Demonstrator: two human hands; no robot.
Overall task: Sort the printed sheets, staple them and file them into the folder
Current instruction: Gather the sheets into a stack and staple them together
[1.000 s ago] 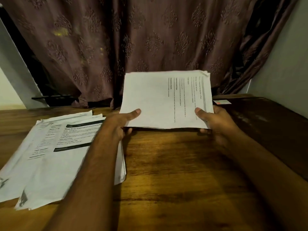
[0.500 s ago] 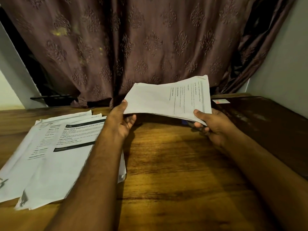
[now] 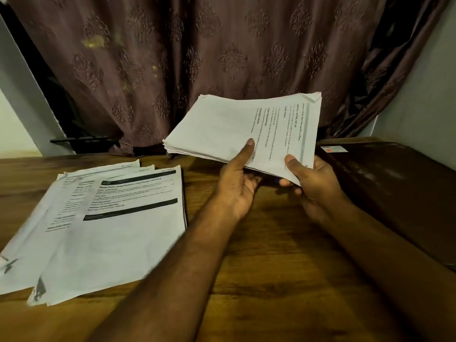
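Note:
Both hands hold a thick stack of printed sheets (image 3: 237,127) above the wooden table (image 3: 271,280), text running sideways and its far end tilted up. My left hand (image 3: 237,186) grips the near edge towards the middle, thumb on top and fingers underneath. My right hand (image 3: 308,181) grips the near right corner the same way. Several other printed sheets (image 3: 108,223) lie fanned out flat on the table at the left; the top one bears black header bars. Something small and blue shows just under the held stack between my hands; I cannot tell what it is.
A dark brown folder-like case (image 3: 399,193) lies on the table at the right, with a small white and red label (image 3: 334,149) near its far edge. A patterned brown curtain (image 3: 197,58) hangs behind the table. A pale wall (image 3: 424,95) stands at the right.
My left hand slid right along the stack's near edge, from its left corner towards the middle. The stack dropped from nearly upright to a flatter tilt and shifted right.

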